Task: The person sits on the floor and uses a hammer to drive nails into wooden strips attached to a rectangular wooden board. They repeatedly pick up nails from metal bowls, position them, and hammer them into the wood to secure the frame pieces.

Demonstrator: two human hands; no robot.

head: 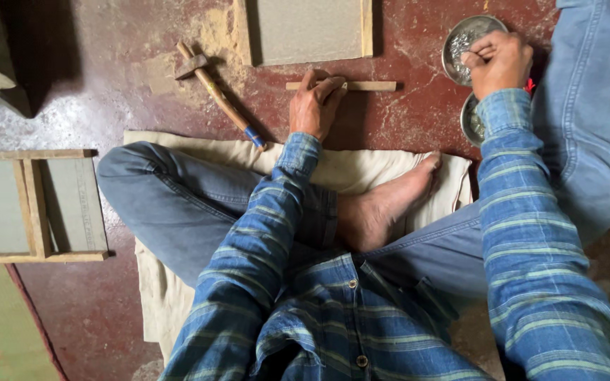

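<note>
The left hand (314, 106) presses flat, fingers spread, on a thin pale wooden strip (344, 86) lying on the red floor (418, 113). The right hand (499, 62) pinches fingertips inside a round shiny metal dish (460, 35); what it holds cannot be told.

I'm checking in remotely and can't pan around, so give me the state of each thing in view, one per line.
Left hand: pressing flat on the strip.
Strip: lying on the floor.
Right hand: fingers pinched inside the upper bowl.
Upper bowl: upright, holds small metal bits.
Lower bowl: mostly hidden by the sleeve.
Hammer: lying untouched.
Frame: flat on the floor.
</note>
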